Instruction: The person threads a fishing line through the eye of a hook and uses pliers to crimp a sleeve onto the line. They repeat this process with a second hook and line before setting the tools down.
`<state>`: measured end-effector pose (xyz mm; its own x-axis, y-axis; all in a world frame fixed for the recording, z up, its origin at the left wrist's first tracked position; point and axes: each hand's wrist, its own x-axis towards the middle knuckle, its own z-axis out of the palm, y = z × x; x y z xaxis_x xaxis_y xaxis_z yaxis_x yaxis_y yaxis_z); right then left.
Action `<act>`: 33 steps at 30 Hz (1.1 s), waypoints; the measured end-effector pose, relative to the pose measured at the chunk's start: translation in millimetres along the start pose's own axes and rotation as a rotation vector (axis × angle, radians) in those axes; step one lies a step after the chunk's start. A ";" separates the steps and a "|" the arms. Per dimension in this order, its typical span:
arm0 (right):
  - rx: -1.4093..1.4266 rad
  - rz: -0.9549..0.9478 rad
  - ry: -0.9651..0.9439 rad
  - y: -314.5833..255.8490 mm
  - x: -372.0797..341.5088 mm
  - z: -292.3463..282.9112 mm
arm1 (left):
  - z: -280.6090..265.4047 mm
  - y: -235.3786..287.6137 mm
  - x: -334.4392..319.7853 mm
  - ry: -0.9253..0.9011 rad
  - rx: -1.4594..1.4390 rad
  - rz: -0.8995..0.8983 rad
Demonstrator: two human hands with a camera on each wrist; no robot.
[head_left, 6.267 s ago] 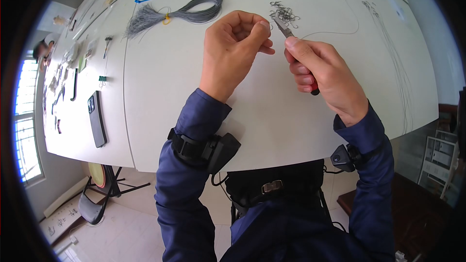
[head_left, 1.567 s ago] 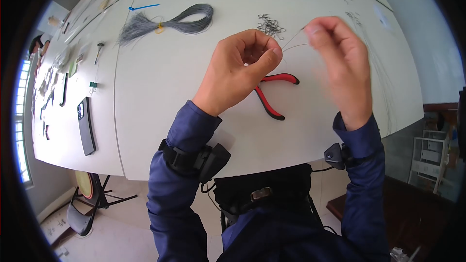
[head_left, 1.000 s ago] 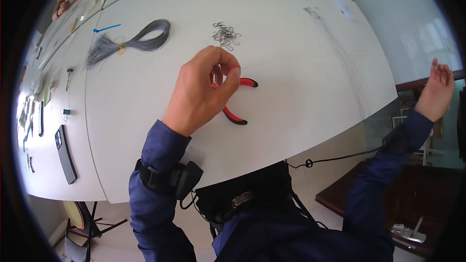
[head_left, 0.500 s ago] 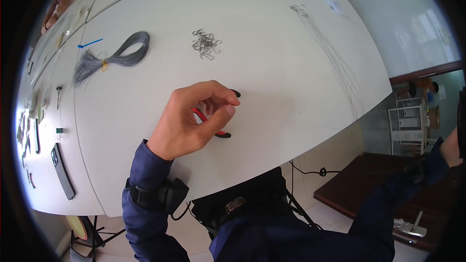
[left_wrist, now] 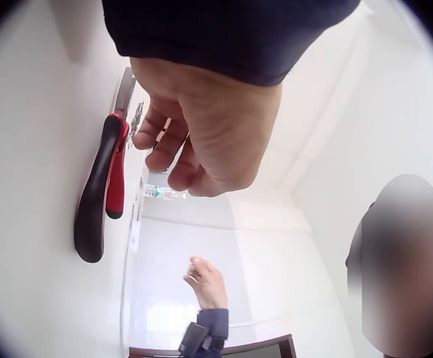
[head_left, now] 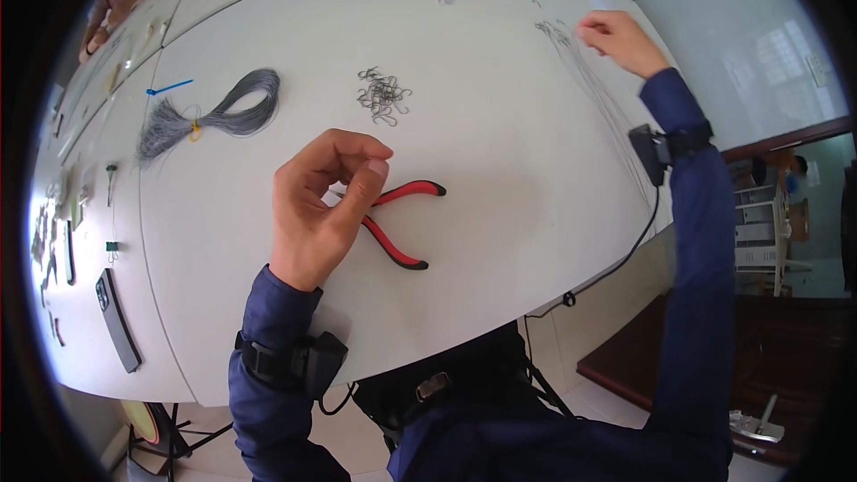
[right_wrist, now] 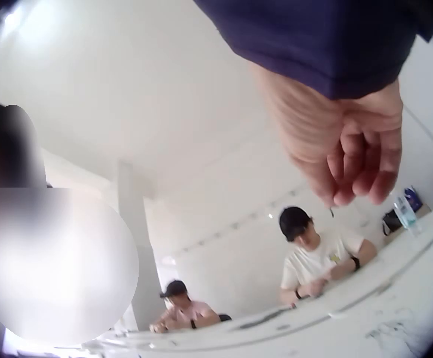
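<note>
My left hand [head_left: 326,201] hovers over the pliers, fingers curled and thumb tip against the index fingertip; I cannot tell if a thin line is between them. Below it, the red-and-black-handled pliers [head_left: 402,245] lie spread on the table, their tips partly hidden by the hand. At the far right my right hand [head_left: 620,40] is raised beside the hooked ends of several laid-out lines [head_left: 598,89]. In the right wrist view its fingertips pinch a small dark fishhook [right_wrist: 331,212]. A pile of loose fishhooks [head_left: 384,96] lies beyond the left hand.
A grey bundle of line [head_left: 241,105] tied with yellow and a blue cable tie [head_left: 170,87] lie at left, with a phone [head_left: 118,319] nearer. A cable [head_left: 616,268] hangs from the right wrist camera. Other people [right_wrist: 324,257] sit across the table.
The pliers have left my right hand and lie on the table. My right hand swung far out to the right, then came back over the laid-out lines. My left hand stayed pinched, shifting slightly.
</note>
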<state>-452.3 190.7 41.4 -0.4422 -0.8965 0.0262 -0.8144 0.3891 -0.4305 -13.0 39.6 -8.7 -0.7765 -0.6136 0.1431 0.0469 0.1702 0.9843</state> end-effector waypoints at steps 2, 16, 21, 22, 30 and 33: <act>-0.129 -0.040 0.043 1.2 25.4 24.6 | -4.4 -3.8 3.2 0.039 0.018 0.007; -0.385 -0.040 0.240 4.7 72.6 54.6 | -13.3 -14.9 10.6 0.145 0.072 0.013; -0.261 -0.035 0.205 -24.4 63.0 53.4 | -14.2 -20.4 14.1 0.313 0.081 0.067; -0.213 -0.044 0.181 -41.0 58.6 59.5 | -14.2 -22.1 16.6 0.399 0.060 0.072; 0.079 -0.279 -0.088 -188.9 22.0 132.3 | -63.8 -41.8 32.1 0.790 0.361 0.165; 0.153 -0.308 -0.103 -223.0 28.5 154.3 | -92.8 -49.9 32.6 0.863 0.631 0.220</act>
<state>-225.3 45.7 -1.1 -0.1378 -0.9865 0.0881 -0.8347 0.0678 -0.5466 17.6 -60.5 -43.6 -0.0763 -0.8135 0.5766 -0.3914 0.5563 0.7331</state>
